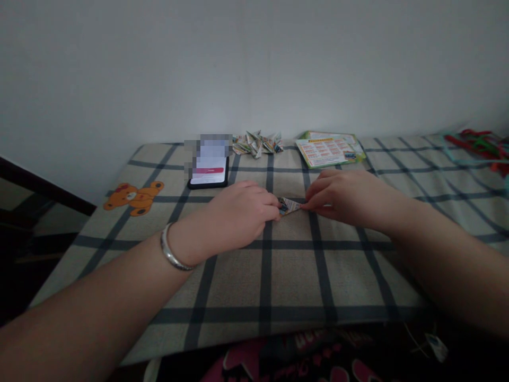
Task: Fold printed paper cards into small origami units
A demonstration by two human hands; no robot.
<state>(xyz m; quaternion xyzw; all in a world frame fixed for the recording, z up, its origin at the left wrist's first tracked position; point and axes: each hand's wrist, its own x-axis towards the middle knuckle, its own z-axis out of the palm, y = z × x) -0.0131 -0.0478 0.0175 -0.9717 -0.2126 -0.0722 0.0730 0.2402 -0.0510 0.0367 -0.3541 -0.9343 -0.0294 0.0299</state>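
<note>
Dim, flat indoor light, soft grainy detail, dark lower corners, wide-angle edge stretching

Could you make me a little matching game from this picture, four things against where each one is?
Things: 1 phone; 2 bracelet; 3 small folded paper; 4 bear picture.
Places: A pinched between left hand and right hand; B near the checked cloth's left edge; C on the left wrist; D at the far side, beside the pile of folded papers.
Pairs: 1-D, 2-C, 3-A, 4-B.
</note>
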